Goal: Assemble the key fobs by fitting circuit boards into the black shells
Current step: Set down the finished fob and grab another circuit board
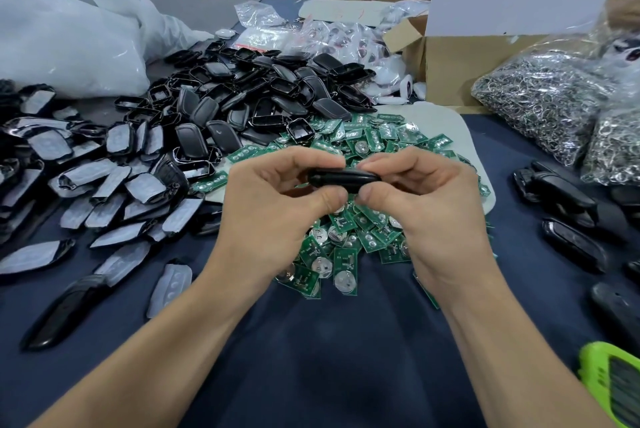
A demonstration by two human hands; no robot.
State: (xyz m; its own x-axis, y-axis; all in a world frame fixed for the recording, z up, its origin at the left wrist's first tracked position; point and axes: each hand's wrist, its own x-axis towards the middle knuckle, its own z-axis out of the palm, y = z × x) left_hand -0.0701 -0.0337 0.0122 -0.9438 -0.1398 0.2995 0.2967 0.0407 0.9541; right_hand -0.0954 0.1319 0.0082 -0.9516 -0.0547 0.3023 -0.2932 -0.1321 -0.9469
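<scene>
Black fob [344,179], pinched end to end by left hand [277,206] and right hand [429,209], boards [346,254] heaped beneath.

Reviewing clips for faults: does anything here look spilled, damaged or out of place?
Nothing looks damaged. The left hand and right hand pinch one black shell; circuit boards spill off the white mat onto the blue cloth.

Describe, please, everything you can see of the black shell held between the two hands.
The black shell is a glossy, rounded oblong that looks like plastic, seen edge-on and lying roughly level. The left hand pinches its left end and the right hand its right end, thumbs under it, fingers over it. It is held above the pile of green circuit boards. Whether a board sits inside is hidden.
</scene>
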